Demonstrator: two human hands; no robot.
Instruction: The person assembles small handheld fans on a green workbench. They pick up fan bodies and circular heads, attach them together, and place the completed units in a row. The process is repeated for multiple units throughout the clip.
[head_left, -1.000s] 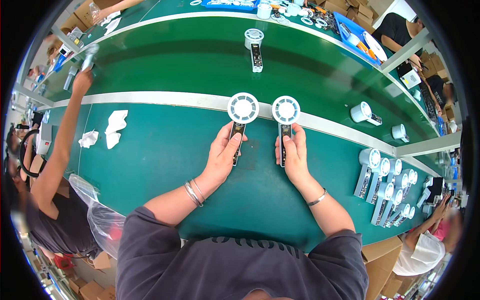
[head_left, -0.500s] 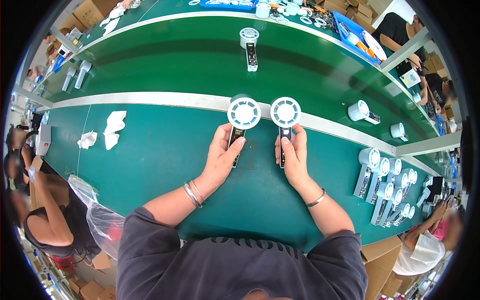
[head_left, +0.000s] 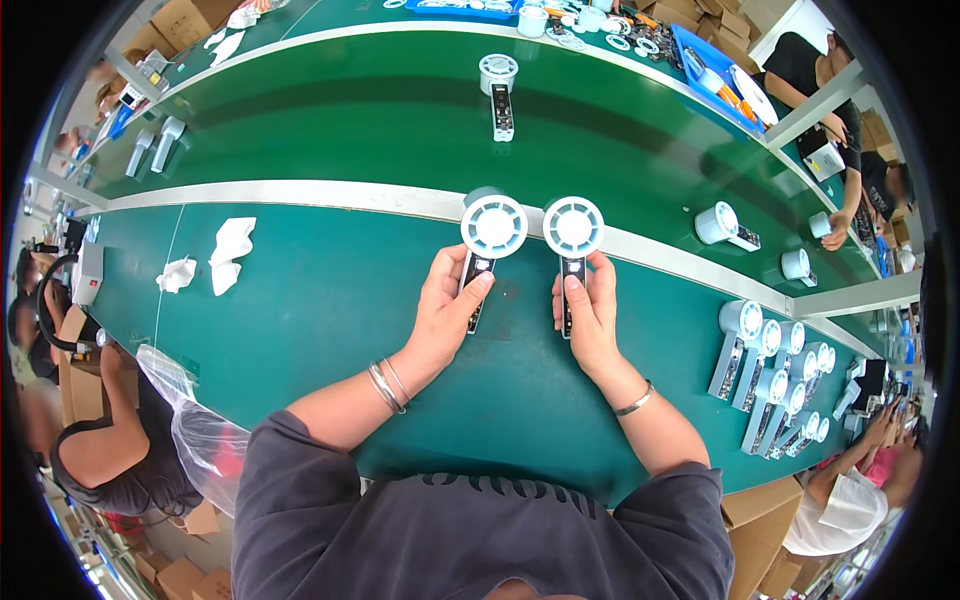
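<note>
Left fan [head_left: 494, 226], pinched in left hand [head_left: 440, 304], and right fan [head_left: 573, 227], pinched in right hand [head_left: 592, 312], both at the white rail [head_left: 300, 192]: heads attached, handles open, seemingly part-finished; fan group [head_left: 741, 320], near rail's right end, likewise.

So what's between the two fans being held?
A gap and some fingertips: up top, between the left fan and the right fan, the head view shows white rail behind, and lower down, green tabletop.

The left hand [head_left: 447, 298] partly covers one round-headed device [head_left: 494, 226]; the right hand [head_left: 588, 303], a second such device [head_left: 574, 227]. The upper edge cuts off a blue tray [head_left: 465, 13]; the lower edge, the grey shirt [head_left: 480, 540]. Dark parts [head_left: 668, 58], upper right, are too small to identify.
</note>
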